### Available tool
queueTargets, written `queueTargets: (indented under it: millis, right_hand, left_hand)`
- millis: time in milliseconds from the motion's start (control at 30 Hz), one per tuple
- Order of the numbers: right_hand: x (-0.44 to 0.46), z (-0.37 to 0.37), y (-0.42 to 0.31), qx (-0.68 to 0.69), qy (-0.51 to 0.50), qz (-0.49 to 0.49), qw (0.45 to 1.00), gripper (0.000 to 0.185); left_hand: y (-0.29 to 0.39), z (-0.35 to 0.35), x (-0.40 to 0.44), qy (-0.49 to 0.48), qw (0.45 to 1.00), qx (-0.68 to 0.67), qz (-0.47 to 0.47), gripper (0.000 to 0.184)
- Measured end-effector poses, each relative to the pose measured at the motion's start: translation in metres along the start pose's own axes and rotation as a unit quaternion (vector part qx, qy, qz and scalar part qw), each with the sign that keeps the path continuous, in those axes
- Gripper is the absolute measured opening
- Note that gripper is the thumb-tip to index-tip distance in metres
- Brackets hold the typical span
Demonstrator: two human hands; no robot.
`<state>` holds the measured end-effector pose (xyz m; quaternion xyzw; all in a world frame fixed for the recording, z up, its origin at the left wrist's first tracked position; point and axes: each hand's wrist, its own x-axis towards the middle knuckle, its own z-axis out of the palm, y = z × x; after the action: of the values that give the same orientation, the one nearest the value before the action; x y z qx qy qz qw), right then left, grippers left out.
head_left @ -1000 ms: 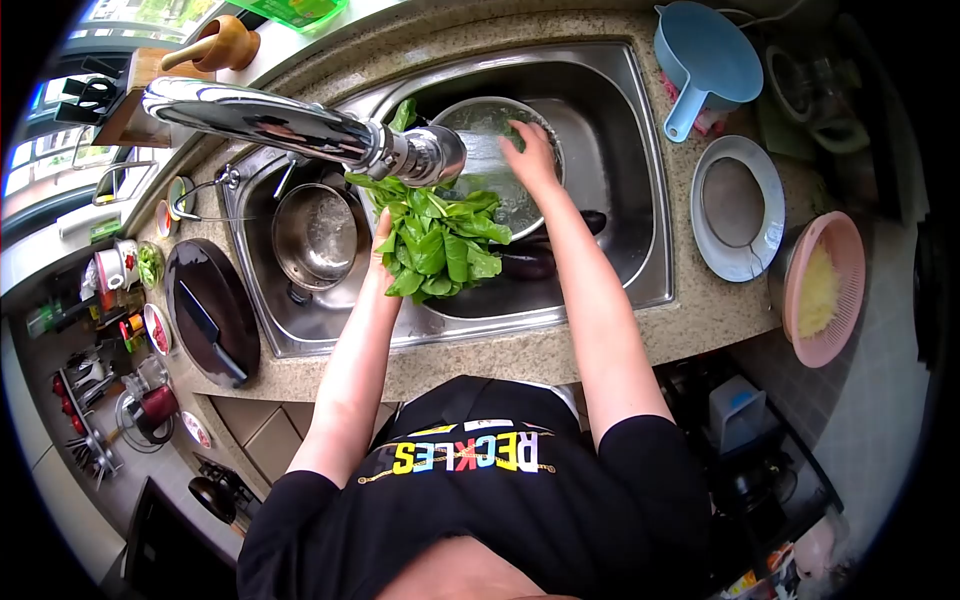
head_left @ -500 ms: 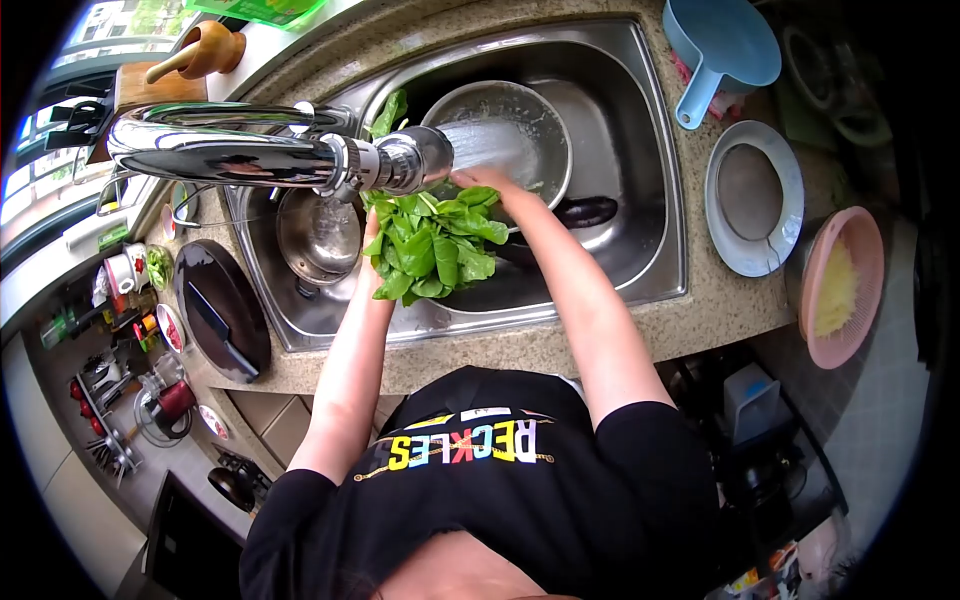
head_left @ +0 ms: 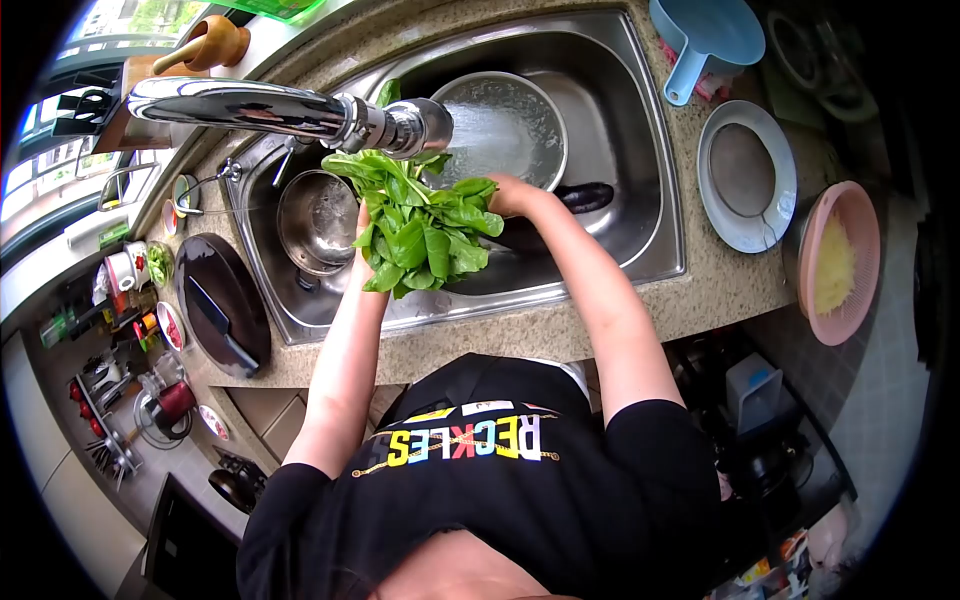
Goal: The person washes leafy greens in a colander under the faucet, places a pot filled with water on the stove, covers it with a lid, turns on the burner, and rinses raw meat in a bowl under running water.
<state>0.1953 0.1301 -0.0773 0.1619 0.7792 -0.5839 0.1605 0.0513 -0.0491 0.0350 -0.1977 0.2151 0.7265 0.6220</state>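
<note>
A bunch of leafy greens (head_left: 425,240) is held between both hands over the sink divider, just below the faucet head (head_left: 425,128). My left hand (head_left: 364,222) grips the bunch from its left side, with most of the fingers behind leaves. On the other side my right hand (head_left: 512,194) closes on the bunch, its fingertips hidden too. Water sprays from the faucet into a round metal basin (head_left: 545,110) behind the greens. A dark eggplant (head_left: 586,197) lies in the sink beside that basin.
A steel bowl (head_left: 318,215) sits in the smaller left sink (head_left: 305,325). Left on the counter, a knife (head_left: 218,315) rests on a round dark board (head_left: 250,345). At right are a blue dipper (head_left: 715,35), a plate with a strainer (head_left: 745,175) and a pink colander (head_left: 860,275).
The greens have shifted slightly left, with more stems and leaves showing above the hands. My right hand has drawn back from the spray toward me. The camera view has tilted a little.
</note>
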Motion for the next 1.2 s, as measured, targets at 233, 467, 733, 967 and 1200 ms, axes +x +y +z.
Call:
queueTargets:
  millis: [233,467,733,967,1200]
  right_hand:
    - [-0.035,-0.068,-0.001,0.34,0.156,0.128,0.919,0.035]
    - [-0.01,-0.087,0.01,0.447,0.323,0.069,0.831,0.038]
    - [0.093,-0.055,0.034,0.203,0.414,0.097,0.882,0.046]
    - [0.105,-0.012,0.037,0.21,0.182,0.057,0.959,0.044]
    - [0.052,-0.011,-0.028,0.26,0.024,0.178,0.949,0.02]
  left_hand:
    - [-0.003,0.01,-0.006,0.001,1.0,0.028,0.01,0.057]
    - [-0.013,0.01,-0.005,-0.021,0.999,0.024,0.028,0.062]
    - [-0.027,0.031,-0.011,0.054,0.995,0.073,0.032,0.056]
    - [-0.024,0.018,-0.01,0.084,0.996,-0.005,-0.021,0.057]
    - [-0.023,0.018,-0.011,0.048,0.998,0.027,-0.016,0.055]
